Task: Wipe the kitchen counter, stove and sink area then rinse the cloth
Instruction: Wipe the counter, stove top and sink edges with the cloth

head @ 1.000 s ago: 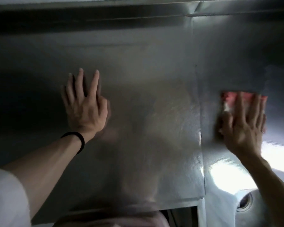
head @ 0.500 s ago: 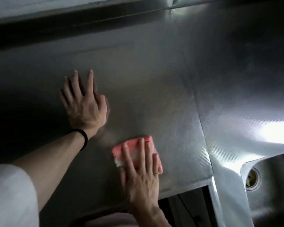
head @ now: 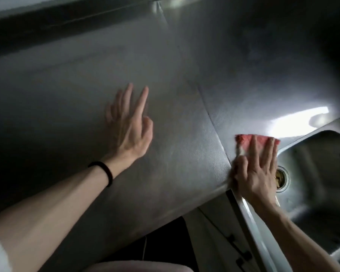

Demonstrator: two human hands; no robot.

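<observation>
A red cloth (head: 249, 141) lies flat on the steel counter (head: 175, 124), right beside the sink's left rim. My right hand (head: 257, 169) presses on the cloth with its fingers straight and spread; the cloth's near part is hidden under the palm. My left hand (head: 129, 124) rests flat on the counter to the left, fingers straight, a black band on its wrist. The steel sink (head: 312, 185) with its round drain opening (head: 282, 178) sits at the right.
A seam (head: 208, 112) runs across the counter between my hands. The counter's front edge (head: 185, 213) crosses the lower middle, with a dark cabinet gap below it. A bright glare patch lies on the counter behind the sink.
My right hand has slid the red cloth from the counter's near middle to the right, up to the sink rim. The left hand has stayed flat on the counter.
</observation>
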